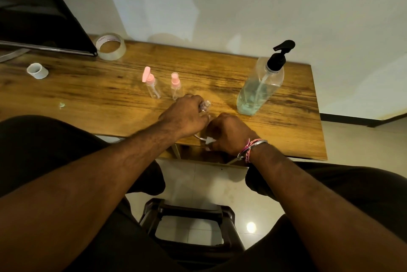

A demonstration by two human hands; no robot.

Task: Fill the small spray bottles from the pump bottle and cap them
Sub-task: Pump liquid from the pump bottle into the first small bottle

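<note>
- While I sit on a dark stool (187,223) with my knees under the edge of the wooden table (286,135), both my forearms reach forward over its near edge.
- My right hand (229,134) is clenched round a small white piece (209,140) with a thin tube trailing from it; what it is exactly I cannot tell. Bracelets (251,148) circle that wrist.
- Just beyond and to the left, my left hand (185,115) grasps an uncapped clear bottle (205,105), its open neck poking out past my fingers. My two hands almost touch.
- Behind my left hand stand two small spray bottles: one with a pink pump top (176,86), and to its left one with a pink flip-up cap (152,85). Both are upright and look empty.
- Off to the right, the large pump bottle (259,89) stands upright with a black pump and pale liquid filling its lower part.
- At the far left lie a roll of clear tape (110,46), a smaller white roll (37,70), and a dark screen (39,18).
</note>
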